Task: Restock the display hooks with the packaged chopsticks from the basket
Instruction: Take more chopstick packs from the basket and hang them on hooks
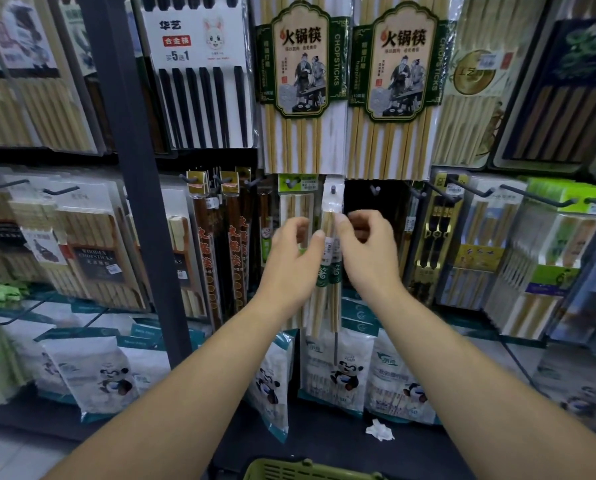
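Clear film wraps the pack [329,271], a slim bundle of pale bamboo sticks with a green band round the middle. It hangs upright between both hands, its punched header at the hook [333,189] in the middle row; the peg's tip shows through the hole, so it looks threaded on or nearly so. The left hand [289,265] pinches the pack's left edge with its thumb in front. The right hand [369,254] pinches the right edge higher up, just under the header, with its fingers curled behind.

The pack is probably light and stiff along its length, since the sticks brace it. The film looks slick and the header thin, likely to tear if tugged. The best hold is on the sticks near the top, steering the hole rather than pulling the header. The basket [310,470] sits low, well apart.
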